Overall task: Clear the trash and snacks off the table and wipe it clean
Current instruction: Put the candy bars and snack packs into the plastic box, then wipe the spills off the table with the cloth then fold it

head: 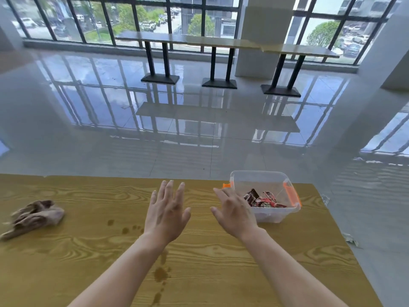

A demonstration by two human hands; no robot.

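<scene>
Above the table (66, 273), left hand (166, 214) and right hand (234, 214) spread empty; snacks (263, 199) fill the box (276, 214), possibly touching the right hand.

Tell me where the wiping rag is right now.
In the head view the brown rag lies crumpled on the wooden table at its far left, well left of the open left hand and the brown spill spots.

on the table (199, 273), a crumpled cloth (33, 218) lies at the far left. a plastic bin (265, 216) sits near the far right edge, with snack packets (263, 199) inside. between them, spill marks (161, 273) run toward the near edge. beyond the table, a long counter (221, 42) stands before the windows (110, 16).
</scene>
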